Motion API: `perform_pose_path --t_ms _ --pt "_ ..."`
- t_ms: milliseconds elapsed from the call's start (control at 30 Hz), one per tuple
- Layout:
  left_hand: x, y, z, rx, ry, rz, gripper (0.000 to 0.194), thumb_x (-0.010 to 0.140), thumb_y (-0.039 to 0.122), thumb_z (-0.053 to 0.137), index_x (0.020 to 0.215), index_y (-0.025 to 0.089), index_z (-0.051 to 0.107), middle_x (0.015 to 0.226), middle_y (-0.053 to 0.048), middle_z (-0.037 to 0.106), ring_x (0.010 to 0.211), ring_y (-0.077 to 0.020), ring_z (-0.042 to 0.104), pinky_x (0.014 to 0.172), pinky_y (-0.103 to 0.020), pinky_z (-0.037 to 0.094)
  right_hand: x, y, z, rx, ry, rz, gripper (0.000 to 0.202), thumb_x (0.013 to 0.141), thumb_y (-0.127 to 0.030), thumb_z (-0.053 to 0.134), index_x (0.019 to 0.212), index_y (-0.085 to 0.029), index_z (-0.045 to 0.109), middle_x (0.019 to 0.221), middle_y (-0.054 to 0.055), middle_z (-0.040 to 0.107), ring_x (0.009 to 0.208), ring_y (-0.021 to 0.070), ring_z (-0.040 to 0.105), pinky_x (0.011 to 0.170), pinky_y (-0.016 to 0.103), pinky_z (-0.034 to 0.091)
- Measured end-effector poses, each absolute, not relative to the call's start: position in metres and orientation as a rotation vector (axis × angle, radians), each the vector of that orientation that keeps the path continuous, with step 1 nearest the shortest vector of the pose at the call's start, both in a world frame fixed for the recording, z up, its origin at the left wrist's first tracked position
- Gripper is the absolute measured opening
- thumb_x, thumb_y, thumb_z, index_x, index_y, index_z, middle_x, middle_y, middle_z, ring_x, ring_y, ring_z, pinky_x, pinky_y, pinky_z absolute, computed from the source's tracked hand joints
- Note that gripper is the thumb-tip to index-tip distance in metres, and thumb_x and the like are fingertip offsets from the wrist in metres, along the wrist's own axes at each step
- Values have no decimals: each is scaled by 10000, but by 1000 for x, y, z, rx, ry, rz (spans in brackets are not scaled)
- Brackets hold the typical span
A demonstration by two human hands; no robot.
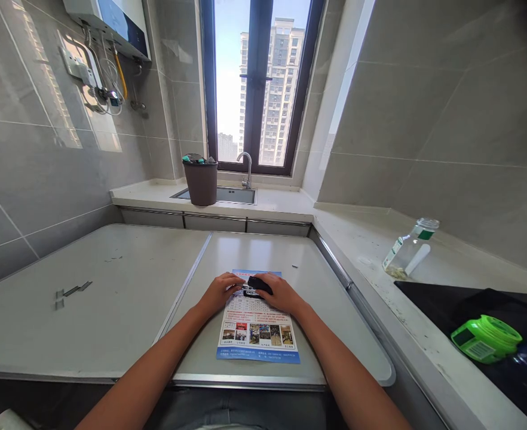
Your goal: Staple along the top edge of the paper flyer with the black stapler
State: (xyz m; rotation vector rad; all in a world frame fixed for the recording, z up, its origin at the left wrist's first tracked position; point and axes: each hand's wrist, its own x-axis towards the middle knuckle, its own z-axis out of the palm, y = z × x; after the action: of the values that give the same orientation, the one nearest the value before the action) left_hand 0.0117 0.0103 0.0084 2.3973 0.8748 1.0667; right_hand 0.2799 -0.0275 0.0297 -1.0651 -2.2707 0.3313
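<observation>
A black stapler (260, 285) lies over the upper part of a printed flyer (258, 353), its metal part showing on the left. My right hand (281, 292) is closed around the stapler's right end. My left hand (221, 291) is at the stapler's left end, fingertips pinched together by the metal part; whatever is between them is too small to make out. The flyer has blue bands, red and black print and rows of small photos. It lies flat on the white tabletop (192, 352), beneath both hands.
Strips of staples (71, 291) lie on the left panel, and a small staple piece (294, 266) lies right of the flyer. On the right counter stand a glass bottle (409, 251) and a green container (486, 339). A brown bucket (201, 183) stands by the sink (236, 195).
</observation>
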Motion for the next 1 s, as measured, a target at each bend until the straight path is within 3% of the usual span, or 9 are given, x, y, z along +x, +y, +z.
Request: perform_pose_path --t_ms 267,1000 --pt "17 12 10 2505 981 927 143 974 205 613 1037 236 737 1076 -75 719 1045 -266 585 939 -415 461 280 -27 30 -1083 -2267 334 470 960 -274 679 1419 -237 585 1320 107 696 1180 269 658 1050 451 509" --pt "18 17 5 2451 971 897 155 954 253 637 1031 233 770 1047 -72 742 975 -254 598 901 -412 476 280 -26 29 -1086 -2273 353 466 963 -290 675 1419 -237 592 1343 106 692 1220 278 639 1067 470 501"
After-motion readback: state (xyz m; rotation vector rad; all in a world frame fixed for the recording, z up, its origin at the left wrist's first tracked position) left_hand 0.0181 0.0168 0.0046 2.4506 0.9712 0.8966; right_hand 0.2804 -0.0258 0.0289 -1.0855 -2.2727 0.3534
